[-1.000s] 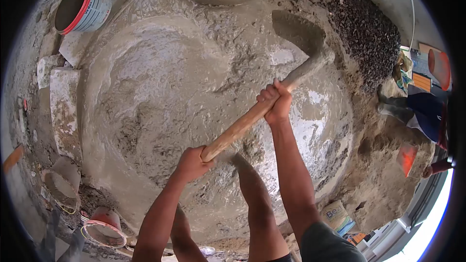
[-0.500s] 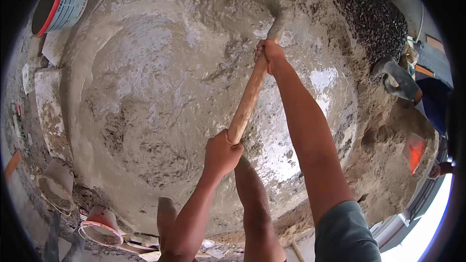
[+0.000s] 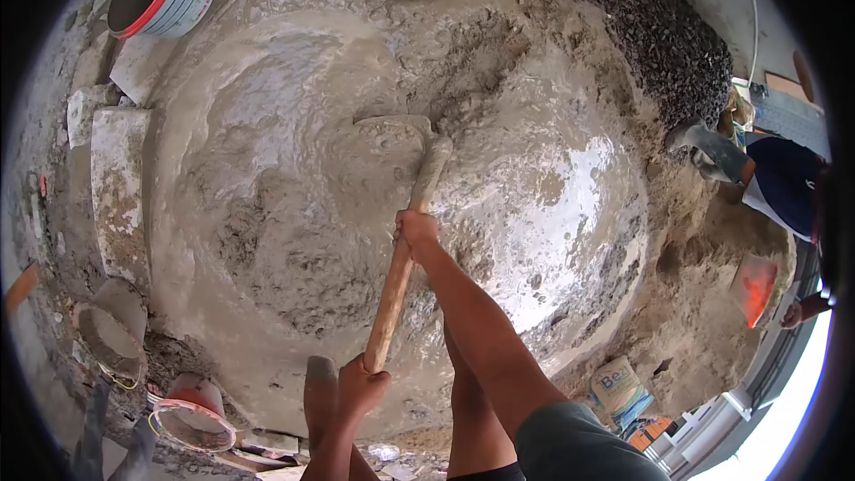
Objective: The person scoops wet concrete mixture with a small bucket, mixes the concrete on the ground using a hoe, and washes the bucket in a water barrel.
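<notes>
Hoe: I have the hoe near the middle of my view, its wooden handle slanting from low left up to the head.
Blade: I see the blade lying in the wet mix, its lower part smeared or sunk, I can't tell which.
Right grip: my right hand is wrapped firmly round the handle, a little below the head.
Left grip: my left hand is curled snugly round the handle's lower end.
Legs: two legs show below; the foot on the left is grey, boot or muddy skin, I can't tell.
Mix: it spreads all round the blade, lumpy on the left, shining with water on the right.
Left edge: a pale block borders the mix; a red-rimmed bucket is tipped above it, and a grey bucket and a reddish bucket sit below.
Right edge: dark gravel is heaped above, sand below, with a printed bag near the bottom.
Other person: someone in dark blue and grey boots is beside the gravel, well apart from my hands.
</notes>
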Motion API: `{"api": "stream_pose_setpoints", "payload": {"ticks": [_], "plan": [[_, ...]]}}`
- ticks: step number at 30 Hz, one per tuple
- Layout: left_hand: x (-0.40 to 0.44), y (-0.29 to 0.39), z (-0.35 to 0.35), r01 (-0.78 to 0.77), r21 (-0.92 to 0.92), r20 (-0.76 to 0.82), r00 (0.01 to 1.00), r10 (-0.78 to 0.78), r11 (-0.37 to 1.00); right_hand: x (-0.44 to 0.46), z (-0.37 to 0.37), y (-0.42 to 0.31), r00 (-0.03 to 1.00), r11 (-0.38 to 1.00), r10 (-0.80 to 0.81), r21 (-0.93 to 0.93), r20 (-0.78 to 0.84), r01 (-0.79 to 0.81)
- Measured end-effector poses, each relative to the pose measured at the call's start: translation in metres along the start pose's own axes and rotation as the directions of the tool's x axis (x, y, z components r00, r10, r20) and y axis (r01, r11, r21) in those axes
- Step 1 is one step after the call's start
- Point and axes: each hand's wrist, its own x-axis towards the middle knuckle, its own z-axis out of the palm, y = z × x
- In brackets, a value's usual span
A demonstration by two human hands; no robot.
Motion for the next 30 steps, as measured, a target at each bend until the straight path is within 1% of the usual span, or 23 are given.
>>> {"api": "stream_pose_setpoints", "payload": {"ticks": [1, 4, 5, 7, 9, 10, 11, 12, 13, 14, 15, 16, 17, 18, 19, 20, 22, 24, 25, 27, 28, 29, 30], "plan": [[-0.007, -0.018, -0.006, 0.038, 0.052, -0.005, 0.999, -0.037, 0.998, -0.010, 0.005, 0.019, 1.000, 1.000, 0.014, 0.009, 0.011, -0.014], [-0.043, -0.020, -0.034, 0.039, 0.225, -0.013, 0.999, -0.038, 0.974, -0.042, 0.012, 0.076, 1.000, 1.000, -0.019, -0.001, -0.001, 0.019], [-0.050, -0.042, -0.035, -0.011, 0.218, -0.058, 0.998, 0.024, 0.976, -0.049, 0.011, 0.093, 1.000, 1.000, -0.023, 0.018, 0.014, 0.023], [-0.063, -0.091, -0.032, -0.096, 0.211, -0.167, 0.977, 0.133, 0.973, -0.087, 0.008, 0.096, 0.999, 0.999, 0.027, 0.040, 0.037, -0.029], [-0.059, -0.100, -0.046, -0.041, 0.299, -0.097, 0.993, 0.073, 0.953, -0.111, -0.006, 0.093, 0.991, 0.970, 0.076, 0.222, 0.114, -0.099], [-0.058, -0.100, -0.049, -0.021, 0.344, -0.059, 0.997, 0.044, 0.939, -0.120, -0.013, 0.076, 0.993, 0.942, 0.062, 0.323, 0.104, -0.092], [-0.040, -0.079, -0.051, -0.074, 0.417, -0.100, 0.987, 0.127, 0.906, -0.123, -0.023, 0.055, 0.995, 0.903, 0.043, 0.422, 0.092, -0.078], [-0.011, -0.054, -0.054, -0.176, 0.476, -0.116, 0.959, 0.260, 0.862, -0.114, -0.032, 0.030, 0.994, 0.872, -0.050, 0.489, 0.092, -0.001], [0.064, 0.002, -0.065, -0.207, 0.582, -0.123, 0.933, 0.337, 0.786, -0.087, -0.040, -0.042, 0.978, 0.793, -0.183, 0.603, 0.101, 0.086], [0.101, 0.055, -0.074, -0.271, 0.622, -0.126, 0.891, 0.436, 0.735, -0.047, -0.042, -0.072, 0.961, 0.771, -0.268, 0.612, 0.062, 0.176], [0.140, 0.095, -0.083, -0.317, 0.646, -0.122, 0.855, 0.505, 0.694, -0.019, -0.037, -0.112, 0.947, 0.723, -0.310, 0.668, 0.086, 0.176], [0.170, 0.138, -0.093, -0.318, 0.706, -0.122, 0.826, 0.550, 0.633, 0.021, -0.029, -0.143, 0.908, 0.661, -0.416, 0.703, 0.052, 0.262], [0.188, 0.172, -0.103, -0.322, 0.761, -0.101, 0.799, 0.593, 0.563, 0.042, -0.018, -0.176, 0.897, 0.619, -0.437, 0.745, 0.063, 0.249], [0.192, 0.183, -0.104, -0.319, 0.722, -0.130, 0.808, 0.574, 0.614, 0.076, -0.003, -0.201, 0.899, 0.650, -0.426, 0.727, 0.107, 0.221], [0.192, 0.189, -0.103, -0.315, 0.681, -0.154, 0.821, 0.550, 0.661, 0.099, 0.005, -0.208, 0.901, 0.680, -0.407, 0.708, 0.148, 0.191], [0.191, 0.189, -0.098, -0.312, 0.641, -0.170, 0.834, 0.526, 0.701, 0.097, 0.009, -0.199, 0.920, 0.777, -0.351, 0.602, 0.171, 0.184], [0.163, 0.155, -0.071, -0.227, 0.410, -0.188, 0.927, 0.325, 0.883, 0.076, 0.041, -0.194, 0.946, 0.909, -0.253, 0.385, 0.202, 0.161], [0.135, 0.112, -0.024, -0.221, 0.129, -0.244, 0.938, 0.247, 0.967, 0.065, 0.051, -0.165, 0.962, 0.961, -0.222, 0.201, 0.157, 0.189], [0.115, 0.104, -0.007, -0.223, 0.051, -0.233, 0.945, 0.229, 0.974, 0.058, 0.046, -0.148, 0.967, 0.974, -0.209, 0.114, 0.142, 0.194], [0.072, 0.091, 0.021, -0.102, -0.068, -0.169, 0.982, 0.089, 0.993, 0.044, 0.040, -0.117, 0.970, 0.978, -0.195, -0.043, 0.144, 0.203], [0.048, 0.093, 0.029, -0.015, -0.119, -0.142, 0.990, -0.002, 0.993, 0.032, 0.031, -0.099, 0.982, 0.994, -0.095, -0.037, 0.164, 0.102], [0.022, 0.103, 0.031, 0.082, -0.193, -0.093, 0.990, -0.101, 0.978, 0.045, 0.026, -0.065, 0.991, 0.980, -0.098, -0.163, 0.088, 0.111], [0.009, 0.069, 0.048, 0.133, -0.206, -0.088, 0.984, -0.153, 0.969, 0.021, 0.016, -0.053, 0.994, 0.980, -0.061, -0.183, 0.094, 0.077]]}}
